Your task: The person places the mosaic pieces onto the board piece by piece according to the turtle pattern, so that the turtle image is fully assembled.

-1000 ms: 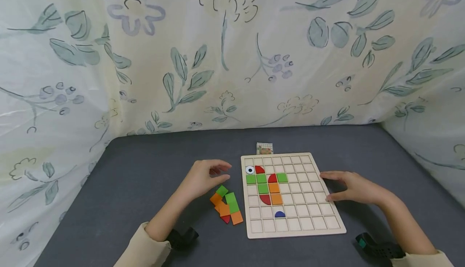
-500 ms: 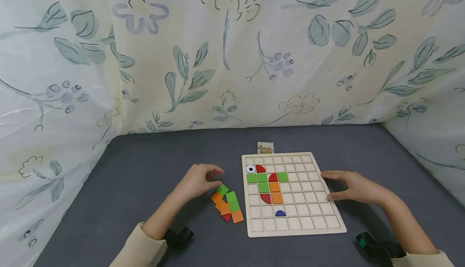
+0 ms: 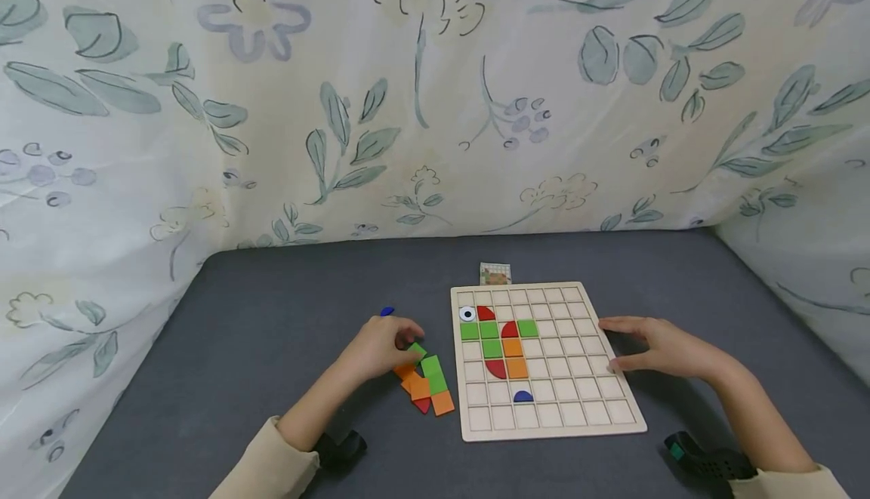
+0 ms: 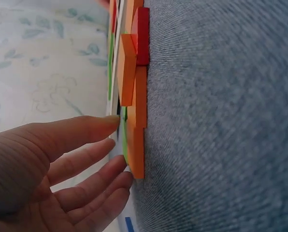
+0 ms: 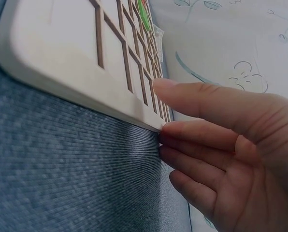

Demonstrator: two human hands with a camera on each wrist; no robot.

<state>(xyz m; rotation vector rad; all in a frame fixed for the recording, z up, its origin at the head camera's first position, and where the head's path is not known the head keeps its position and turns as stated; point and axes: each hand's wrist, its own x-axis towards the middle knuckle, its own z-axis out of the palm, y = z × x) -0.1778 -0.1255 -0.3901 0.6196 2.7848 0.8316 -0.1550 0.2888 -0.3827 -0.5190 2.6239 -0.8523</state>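
A wooden grid board [image 3: 584, 386] lies on the grey table and holds a white eye disc [image 3: 467, 314], green, red and orange tiles and a blue half-disc [image 3: 522, 396]. Left of it is a pile of loose tiles [image 3: 428, 389], orange, green and red. My left hand [image 3: 411, 337] rests over the pile's far end, fingertips on the green tile [image 3: 418, 349]. In the left wrist view its straight fingers [image 4: 105, 176] touch the orange tile [image 4: 136, 150] edge. My right hand [image 3: 621, 344] lies at the board's right edge. There the thumb [image 5: 202, 96] sits on the board [image 5: 52, 53] and the fingers press its side.
A small blue piece [image 3: 387, 311] lies on the table just beyond my left hand. A small picture card [image 3: 495, 274] stands behind the board's far edge. Flowered cloth [image 3: 435, 106] walls in the table at the back and on both sides.
My left hand has dropped from hovering beside the board onto the tile pile's green piece. A blue piece now shows behind it. The right hand has stayed put.
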